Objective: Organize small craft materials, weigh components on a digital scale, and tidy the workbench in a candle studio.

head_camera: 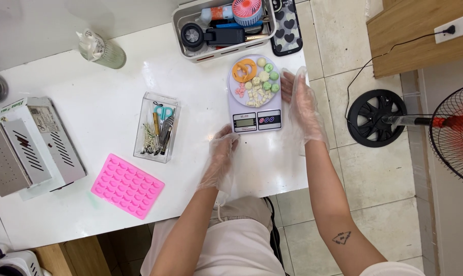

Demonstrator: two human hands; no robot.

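Both gloved hands, left hand (pixel 222 153) and right hand (pixel 304 105), flanked the kitchen scale (pixel 255 97) with open grips; jolting it risked spilling the small moulded pieces (pixel 259 84).

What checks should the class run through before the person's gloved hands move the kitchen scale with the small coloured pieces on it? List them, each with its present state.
1. Left hand on the scale at its near left corner: ok.
2. Right hand flat beside the scale's right edge: ok.
3. Both hands gloved: ok.
4. Coloured pieces all lie on the platform: ok.
5. Clear tool box apart from the scale: ok.
6. Display reading: cannot tell, too small.
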